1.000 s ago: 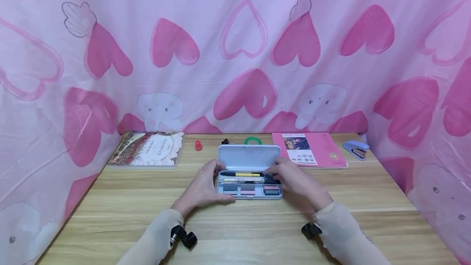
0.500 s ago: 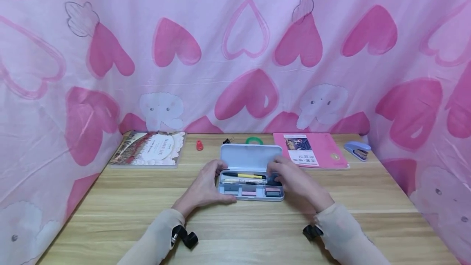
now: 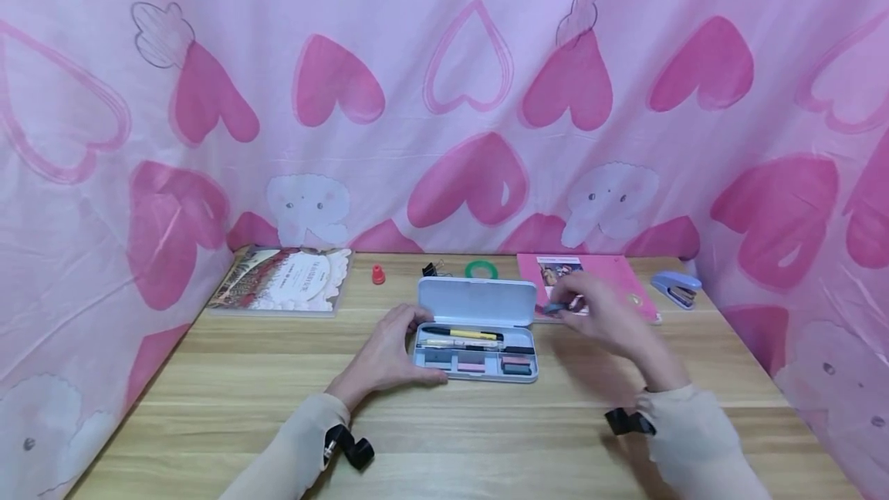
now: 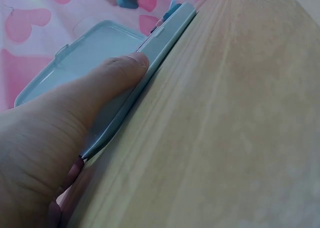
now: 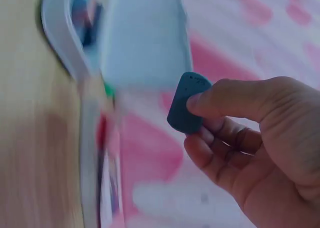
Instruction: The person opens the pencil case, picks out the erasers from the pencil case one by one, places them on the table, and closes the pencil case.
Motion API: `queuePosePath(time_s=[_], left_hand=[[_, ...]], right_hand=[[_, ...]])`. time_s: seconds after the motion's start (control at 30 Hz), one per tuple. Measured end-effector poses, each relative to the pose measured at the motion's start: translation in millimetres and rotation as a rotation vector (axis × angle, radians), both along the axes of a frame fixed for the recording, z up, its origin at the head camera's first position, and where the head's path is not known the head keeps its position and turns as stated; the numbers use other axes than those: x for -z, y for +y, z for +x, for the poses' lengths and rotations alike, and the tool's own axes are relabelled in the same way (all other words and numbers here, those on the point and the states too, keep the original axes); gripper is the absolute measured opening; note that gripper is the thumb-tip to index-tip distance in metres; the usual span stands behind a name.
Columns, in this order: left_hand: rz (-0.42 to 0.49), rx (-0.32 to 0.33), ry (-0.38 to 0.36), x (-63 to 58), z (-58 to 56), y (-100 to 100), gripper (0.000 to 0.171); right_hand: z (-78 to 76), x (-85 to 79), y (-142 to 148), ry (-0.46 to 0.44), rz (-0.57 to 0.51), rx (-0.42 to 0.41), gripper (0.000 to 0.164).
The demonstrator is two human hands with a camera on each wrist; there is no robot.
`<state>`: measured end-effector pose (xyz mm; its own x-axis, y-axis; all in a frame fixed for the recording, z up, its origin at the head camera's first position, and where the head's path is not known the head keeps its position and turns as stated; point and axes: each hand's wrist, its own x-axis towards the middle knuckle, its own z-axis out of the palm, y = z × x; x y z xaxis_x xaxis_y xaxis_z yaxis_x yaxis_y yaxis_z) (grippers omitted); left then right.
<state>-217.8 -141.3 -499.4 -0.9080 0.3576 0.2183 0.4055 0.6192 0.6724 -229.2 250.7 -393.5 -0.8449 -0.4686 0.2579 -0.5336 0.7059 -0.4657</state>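
Note:
A light blue pencil case (image 3: 476,378) lies on the table with its lid raised. It holds a yellow-and-black pen (image 3: 464,334), a pale pen (image 3: 444,344) and small grey and pink blocks in the front compartments. My left hand (image 3: 385,353) grips its left end; in the left wrist view the thumb (image 4: 125,68) lies along the front wall. My right hand (image 3: 600,319) is raised to the right of the case, over the pink book's near edge. Between thumb and fingers it pinches a small dark teal eraser (image 5: 189,105), flat with rounded ends.
Behind the case are a red cone-like piece (image 3: 378,275), a black binder clip (image 3: 429,269) and a green tape roll (image 3: 471,269). A patterned book (image 3: 278,284) lies back left, a pink book (image 3: 611,272) back right, beside a lilac stapler (image 3: 675,288).
My right hand has lifted the teal eraser out of the case's right end and moved right. My left hand stays on the case.

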Motion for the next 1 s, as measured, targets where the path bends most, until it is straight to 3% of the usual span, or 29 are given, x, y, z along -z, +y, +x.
queuePosePath(time_s=[0.13,0.43,0.67,1.0], left_hand=[[-0.002,-0.013,-0.003,0.6,0.7,0,0.098],[-0.009,-0.025,-0.006,-0.1,1.9,-1,0.097],[0.001,-0.001,-0.008,0.2,0.7,-3,0.097],[0.012,-0.002,0.004,2.5,-1.4,-4,0.092]], right_hand=[[2.2,1.2,37,0.001,0.047,0.109,0.023],[4.8,35.3,80,-0.112,0.171,0.237,0.020],[8.5,44.3,92,-0.280,0.144,0.217,0.020],[6.5,46.5,98,-0.291,0.149,0.193,0.028]])
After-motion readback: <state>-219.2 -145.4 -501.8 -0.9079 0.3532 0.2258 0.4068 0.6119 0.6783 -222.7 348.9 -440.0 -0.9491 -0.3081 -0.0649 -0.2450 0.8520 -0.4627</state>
